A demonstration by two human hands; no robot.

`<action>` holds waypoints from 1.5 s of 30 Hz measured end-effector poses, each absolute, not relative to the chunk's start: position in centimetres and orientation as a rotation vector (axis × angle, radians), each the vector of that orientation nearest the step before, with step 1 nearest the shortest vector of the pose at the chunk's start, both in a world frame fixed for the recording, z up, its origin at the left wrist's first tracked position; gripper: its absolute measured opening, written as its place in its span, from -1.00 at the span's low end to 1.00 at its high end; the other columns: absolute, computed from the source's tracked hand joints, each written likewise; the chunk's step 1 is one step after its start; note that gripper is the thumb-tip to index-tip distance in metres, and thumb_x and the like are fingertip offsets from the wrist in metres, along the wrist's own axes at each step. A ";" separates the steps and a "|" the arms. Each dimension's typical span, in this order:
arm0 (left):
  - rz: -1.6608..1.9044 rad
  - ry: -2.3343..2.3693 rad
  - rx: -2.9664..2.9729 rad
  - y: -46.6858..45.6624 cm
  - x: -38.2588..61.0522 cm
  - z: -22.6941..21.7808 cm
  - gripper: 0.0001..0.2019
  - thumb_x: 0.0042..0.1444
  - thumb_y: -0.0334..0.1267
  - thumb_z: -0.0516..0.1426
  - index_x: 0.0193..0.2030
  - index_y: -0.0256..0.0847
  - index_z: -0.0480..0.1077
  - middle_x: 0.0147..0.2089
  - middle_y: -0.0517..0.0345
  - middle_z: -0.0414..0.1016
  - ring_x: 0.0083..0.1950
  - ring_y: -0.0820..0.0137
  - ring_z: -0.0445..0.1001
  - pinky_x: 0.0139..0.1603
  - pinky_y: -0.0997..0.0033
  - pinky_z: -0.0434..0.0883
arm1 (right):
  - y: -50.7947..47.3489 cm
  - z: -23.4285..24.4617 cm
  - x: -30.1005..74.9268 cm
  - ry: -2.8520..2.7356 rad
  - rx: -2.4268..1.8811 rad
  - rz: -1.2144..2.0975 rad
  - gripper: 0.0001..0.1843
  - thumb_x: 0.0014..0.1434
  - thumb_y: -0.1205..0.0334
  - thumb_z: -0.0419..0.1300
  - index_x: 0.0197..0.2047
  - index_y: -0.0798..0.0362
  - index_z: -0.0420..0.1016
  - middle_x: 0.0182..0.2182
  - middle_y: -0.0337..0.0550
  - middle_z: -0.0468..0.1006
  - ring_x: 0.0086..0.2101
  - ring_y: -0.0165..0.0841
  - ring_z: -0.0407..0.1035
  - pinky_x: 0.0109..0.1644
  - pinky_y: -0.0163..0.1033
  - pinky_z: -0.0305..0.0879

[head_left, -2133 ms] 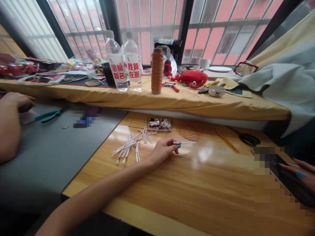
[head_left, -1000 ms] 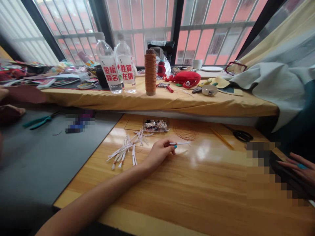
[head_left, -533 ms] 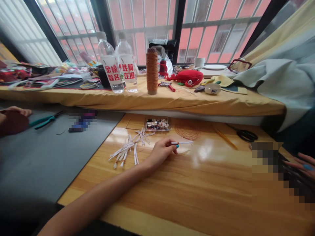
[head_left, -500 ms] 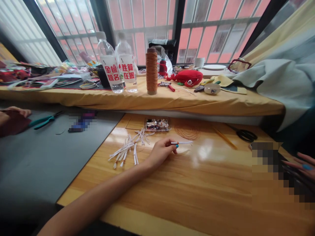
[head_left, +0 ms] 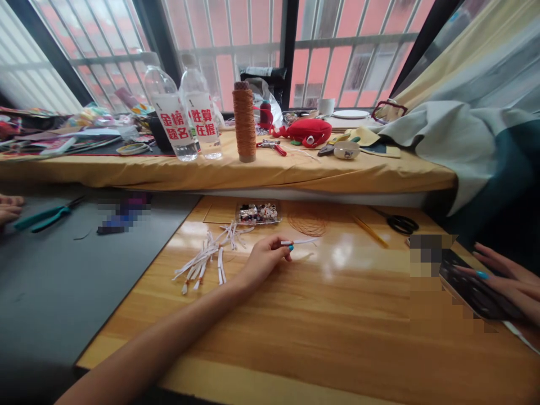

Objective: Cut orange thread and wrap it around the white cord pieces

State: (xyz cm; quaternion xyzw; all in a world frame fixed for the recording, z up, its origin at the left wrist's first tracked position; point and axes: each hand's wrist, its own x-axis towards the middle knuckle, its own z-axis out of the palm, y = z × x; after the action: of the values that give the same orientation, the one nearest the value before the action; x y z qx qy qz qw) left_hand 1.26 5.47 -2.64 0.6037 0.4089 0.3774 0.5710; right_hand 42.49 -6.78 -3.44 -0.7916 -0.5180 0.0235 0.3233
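Note:
My left hand [head_left: 265, 260] rests on the wooden table [head_left: 320, 320] with its fingers pinched on a thin white strip [head_left: 301, 242] that points right. A loose pile of similar white strips [head_left: 206, 256] lies just left of that hand. At the right edge my right hand [head_left: 504, 275] lies with fingers stretched flat over a dark phone [head_left: 472, 289]. A small clear tray of beads [head_left: 257, 213] and a coil of orange thread [head_left: 310, 224] sit behind my left hand.
Black scissors [head_left: 399, 223] and a yellow pencil [head_left: 371, 232] lie at the back right. A yellow-covered ledge [head_left: 270, 171] carries two water bottles [head_left: 185, 118], an orange thread spool [head_left: 244, 121] and a red plush toy [head_left: 306, 131]. Another person's hand [head_left: 8, 207] and teal pliers [head_left: 40, 216] are on the grey mat.
The view has swung slightly right. My right hand is further into view, flat on the phone. The other person's hand at the left has drawn back. My left hand keeps its pinch.

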 end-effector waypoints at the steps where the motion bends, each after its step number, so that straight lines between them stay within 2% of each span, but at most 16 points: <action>1: 0.887 0.956 1.421 5.5 1.2 -2.6 -0.90 -0.10 -0.34 0.06 -0.41 -0.30 0.34 -0.55 0.25 0.34 -0.48 0.54 0.24 -0.45 0.57 0.12 | -6.8 -3.6 42.7 -1.390 -2.046 0.138 -0.68 -0.08 0.00 0.01 -0.44 -0.06 0.52 0.08 -0.31 0.27 0.06 -0.29 0.14 0.13 -0.34 -0.02; 3: 0.885 0.959 1.427 5.5 1.2 -2.6 -0.89 -0.10 -0.34 0.06 -0.41 -0.30 0.34 -0.55 0.25 0.34 -0.48 0.54 0.24 -0.46 0.57 0.11 | -6.7 -3.9 43.0 -1.412 -2.003 0.238 -0.68 -0.06 0.01 0.01 -0.41 -0.03 0.51 0.12 -0.28 0.20 0.09 -0.26 0.07 0.16 -0.30 -0.12; 9: 0.850 1.000 1.392 5.3 1.3 -2.3 -0.87 -0.11 -0.31 0.07 -0.39 -0.29 0.34 -0.56 0.26 0.34 -0.52 0.54 0.22 -0.50 0.57 0.09 | -5.8 -3.9 43.0 -1.433 -2.121 0.197 -0.61 -0.06 0.05 -0.04 -0.23 0.00 0.46 0.11 -0.11 0.19 0.11 -0.19 0.03 0.18 -0.20 -0.17; 13: 0.868 0.987 1.384 5.2 1.4 -2.2 -0.89 -0.13 -0.30 0.07 -0.43 -0.29 0.34 -0.56 0.26 0.34 -0.49 0.53 0.25 -0.46 0.56 0.11 | -6.4 -4.4 44.4 -1.366 -2.138 0.229 -0.57 0.06 -0.04 -0.14 -0.12 -0.11 0.40 0.14 -0.28 0.15 0.09 -0.24 0.08 0.18 -0.23 -0.16; 15: 0.871 0.983 1.387 5.2 1.4 -2.0 -0.89 -0.13 -0.31 0.07 -0.43 -0.29 0.34 -0.56 0.26 0.34 -0.48 0.52 0.26 -0.45 0.56 0.12 | -6.7 -4.9 45.4 -1.343 -2.091 0.268 -0.53 0.02 -0.10 -0.08 -0.04 -0.16 0.33 0.15 -0.30 0.14 0.09 -0.23 0.07 0.17 -0.25 -0.12; 16: 0.870 0.988 1.392 5.1 1.4 -2.0 -0.90 -0.13 -0.31 0.07 -0.44 -0.29 0.34 -0.56 0.26 0.34 -0.47 0.52 0.26 -0.44 0.56 0.12 | -6.7 -5.1 45.7 -1.296 -2.075 0.289 -0.42 -0.05 -0.14 -0.01 0.05 -0.16 0.24 0.17 -0.25 0.09 0.10 -0.20 0.06 0.15 -0.24 -0.07; 18: 0.866 1.004 1.400 5.0 1.4 -1.8 -0.91 -0.14 -0.31 0.08 -0.46 -0.29 0.34 -0.56 0.26 0.34 -0.48 0.52 0.25 -0.44 0.56 0.12 | -6.6 -5.3 45.8 -1.134 -2.054 0.351 -0.04 -0.24 -0.21 0.10 0.22 -0.12 -0.12 0.22 -0.10 -0.07 0.11 -0.10 0.01 0.10 -0.17 0.04; 20: 0.864 1.009 1.399 5.0 1.4 -1.8 -0.91 -0.13 -0.32 0.08 -0.46 -0.29 0.33 -0.56 0.26 0.34 -0.48 0.52 0.25 -0.44 0.56 0.12 | -6.3 -5.3 45.3 -0.980 -2.054 0.443 0.24 -0.39 -0.28 0.14 0.25 -0.09 -0.44 0.24 0.01 -0.19 0.10 -0.02 0.00 0.06 -0.07 0.09; 22: 0.864 0.994 1.392 5.0 1.4 -1.9 -0.91 -0.13 -0.32 0.07 -0.44 -0.29 0.33 -0.56 0.27 0.34 -0.48 0.53 0.25 -0.44 0.56 0.12 | -6.1 -5.1 44.5 -0.961 -2.097 0.496 0.36 -0.49 -0.31 0.15 0.25 -0.02 -0.52 0.23 0.06 -0.20 0.11 0.00 -0.04 0.08 -0.04 0.04; 24: 0.862 0.975 1.388 5.1 1.4 -2.1 -0.90 -0.12 -0.31 0.07 -0.42 -0.28 0.33 -0.56 0.27 0.34 -0.49 0.53 0.25 -0.46 0.57 0.11 | -6.0 -4.8 44.0 -1.023 -2.174 0.478 0.39 -0.52 -0.31 0.15 0.26 0.09 -0.45 0.23 0.10 -0.17 0.13 -0.01 -0.09 0.12 -0.07 -0.07; 29: 0.860 0.947 1.390 5.3 1.3 -2.5 -0.90 -0.09 -0.30 0.07 -0.42 -0.29 0.32 -0.55 0.26 0.34 -0.49 0.54 0.24 -0.47 0.57 0.09 | -6.3 -4.4 43.8 -1.112 -2.205 0.411 0.28 -0.42 -0.27 0.13 0.25 0.21 -0.31 0.19 0.17 -0.04 0.12 -0.03 -0.08 0.14 -0.12 -0.14; 31: 0.861 0.943 1.391 5.3 1.3 -2.5 -0.90 -0.09 -0.29 0.08 -0.43 -0.29 0.32 -0.55 0.26 0.33 -0.48 0.54 0.25 -0.47 0.57 0.09 | -6.3 -3.9 43.2 -1.075 -2.206 0.402 0.16 -0.33 -0.18 0.14 0.24 0.21 -0.22 0.18 0.16 0.00 0.11 -0.04 -0.05 0.14 -0.11 -0.13; 34: 0.862 0.943 1.398 5.3 1.3 -2.6 -0.89 -0.08 -0.28 0.08 -0.43 -0.28 0.32 -0.55 0.26 0.34 -0.48 0.54 0.25 -0.47 0.57 0.09 | -6.1 -2.5 41.3 -0.903 -2.177 0.423 -0.11 -0.10 0.03 0.02 0.25 0.18 -0.19 0.18 0.03 0.02 0.09 -0.13 0.04 0.09 -0.15 0.07; 37: 0.861 0.949 1.399 5.3 1.3 -2.5 -0.88 -0.09 -0.27 0.08 -0.42 -0.28 0.32 -0.56 0.27 0.34 -0.50 0.54 0.23 -0.47 0.57 0.09 | -6.0 -1.0 39.4 -0.783 -2.161 0.386 -0.22 -0.08 0.21 -0.02 0.23 0.22 -0.08 0.15 -0.03 0.12 0.10 -0.20 0.04 0.09 -0.19 0.11; 42: 0.877 0.951 1.393 5.2 1.4 -2.5 -0.89 -0.10 -0.28 0.08 -0.43 -0.28 0.33 -0.56 0.26 0.34 -0.49 0.53 0.24 -0.45 0.56 0.10 | -6.5 -0.8 39.2 -0.953 -2.159 0.293 -0.46 -0.07 0.15 -0.02 0.02 0.05 0.31 0.10 -0.16 0.24 0.08 -0.21 0.10 0.18 -0.18 -0.08; 45: 0.870 0.943 1.392 5.3 1.3 -2.6 -0.88 -0.10 -0.28 0.08 -0.42 -0.28 0.32 -0.56 0.26 0.34 -0.50 0.54 0.24 -0.46 0.56 0.09 | -6.8 -1.2 39.8 -1.087 -2.100 0.317 -0.59 -0.05 0.10 -0.05 -0.16 -0.01 0.42 0.09 -0.20 0.25 0.08 -0.23 0.10 0.19 -0.20 -0.13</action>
State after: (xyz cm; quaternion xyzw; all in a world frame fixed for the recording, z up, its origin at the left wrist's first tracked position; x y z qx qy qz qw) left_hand 1.35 5.26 -2.58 0.5968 0.4041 0.3730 0.5843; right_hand 39.78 -6.76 -1.24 -0.8181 -0.4235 0.1233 0.3689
